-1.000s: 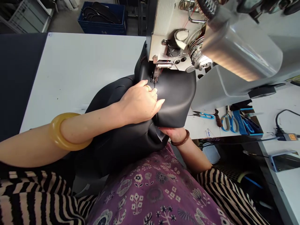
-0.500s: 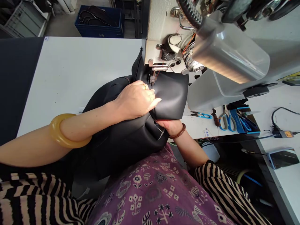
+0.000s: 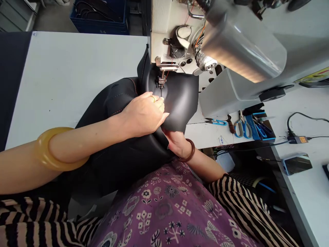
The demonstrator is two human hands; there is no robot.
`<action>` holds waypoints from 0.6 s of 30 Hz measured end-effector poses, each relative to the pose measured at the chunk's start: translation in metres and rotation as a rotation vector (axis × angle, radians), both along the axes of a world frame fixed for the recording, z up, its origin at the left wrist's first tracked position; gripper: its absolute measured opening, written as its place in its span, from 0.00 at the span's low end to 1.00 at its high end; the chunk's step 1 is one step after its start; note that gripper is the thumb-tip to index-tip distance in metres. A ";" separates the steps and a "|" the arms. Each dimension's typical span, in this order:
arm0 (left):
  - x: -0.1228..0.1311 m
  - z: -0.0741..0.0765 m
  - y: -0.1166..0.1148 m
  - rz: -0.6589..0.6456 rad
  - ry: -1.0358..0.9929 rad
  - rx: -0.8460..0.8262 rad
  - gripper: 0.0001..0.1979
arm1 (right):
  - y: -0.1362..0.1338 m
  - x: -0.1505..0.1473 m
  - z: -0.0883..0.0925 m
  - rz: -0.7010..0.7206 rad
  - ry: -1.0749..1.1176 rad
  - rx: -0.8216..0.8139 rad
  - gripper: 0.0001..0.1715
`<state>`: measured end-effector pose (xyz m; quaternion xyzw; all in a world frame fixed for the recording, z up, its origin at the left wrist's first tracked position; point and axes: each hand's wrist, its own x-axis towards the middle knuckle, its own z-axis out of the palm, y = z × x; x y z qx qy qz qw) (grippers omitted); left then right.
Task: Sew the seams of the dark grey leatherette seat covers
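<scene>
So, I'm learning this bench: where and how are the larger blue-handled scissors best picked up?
Probably by the blue handle loops, coming from the table's near edge: the scissors lie with their loops toward that side and blades pointing away.

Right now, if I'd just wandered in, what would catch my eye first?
Probably the chunky yellow bangle on the left forearm, at the left of the picture. Next, the sewing machine at the upper middle and right, its foot down at the black material, where the person's hands, left on top and right at the near edge, meet it. Below spreads a purple flowered apron.
</scene>
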<state>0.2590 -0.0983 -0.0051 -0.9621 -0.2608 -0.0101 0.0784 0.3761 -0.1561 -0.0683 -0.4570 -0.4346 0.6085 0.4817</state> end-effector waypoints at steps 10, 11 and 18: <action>-0.001 0.004 0.004 0.005 0.038 0.003 0.24 | 0.002 0.002 0.021 -0.124 0.579 -0.356 0.22; -0.001 0.005 0.007 0.004 0.050 0.004 0.24 | 0.005 0.001 0.024 -0.121 0.579 -0.338 0.22; -0.005 0.002 0.019 -0.051 0.007 0.074 0.23 | 0.022 0.000 0.028 -0.085 0.328 -0.202 0.26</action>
